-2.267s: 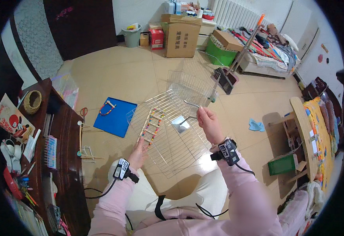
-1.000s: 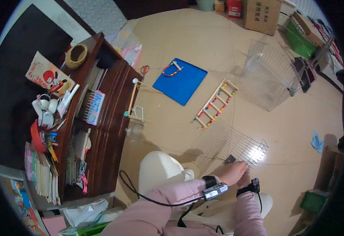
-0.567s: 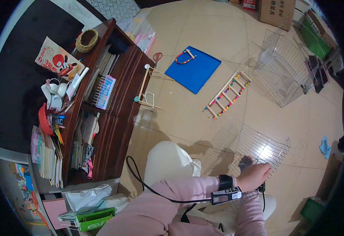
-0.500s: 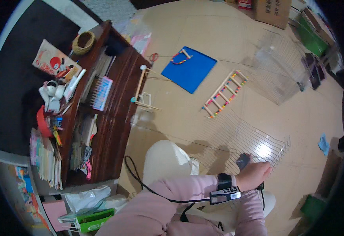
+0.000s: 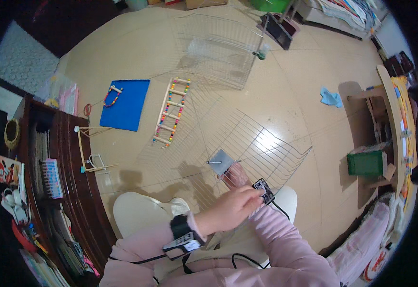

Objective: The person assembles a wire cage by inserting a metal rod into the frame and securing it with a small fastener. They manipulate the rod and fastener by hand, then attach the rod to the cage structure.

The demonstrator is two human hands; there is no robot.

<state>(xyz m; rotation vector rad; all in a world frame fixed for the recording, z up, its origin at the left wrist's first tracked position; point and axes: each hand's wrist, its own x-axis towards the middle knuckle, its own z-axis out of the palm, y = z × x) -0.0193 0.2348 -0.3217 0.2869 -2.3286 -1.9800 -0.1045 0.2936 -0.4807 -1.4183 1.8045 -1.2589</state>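
My left hand (image 5: 230, 210) crosses over to my right wrist, fingers curled against the edge of a small black box (image 5: 265, 190) strapped there. Whatever those fingers hold is hidden. Just beyond, my right hand (image 5: 236, 176) is partly covered by the left one and grips a flat grey square plate (image 5: 221, 160). A short metal rod lies across that plate. Around and beneath my hands spreads a wire grid panel (image 5: 280, 153) on the floor in front of my knees. A ladder of wooden rungs with coloured beads (image 5: 172, 114) lies left of the panel.
A blue tray (image 5: 127, 107) with a beaded loop lies at the left, near red scissors (image 5: 87, 111) and a wooden stand (image 5: 82, 148). Dark shelves (image 5: 75, 191) border the left. More wire panels (image 5: 218, 52) lie at the far side. At right are a blue cloth (image 5: 331, 97) and a green box (image 5: 364, 163).
The view has swung right, so the floor things appear farther left. The grey plate and my right hand now show more. My left hand stays crossed over by the right wrist.
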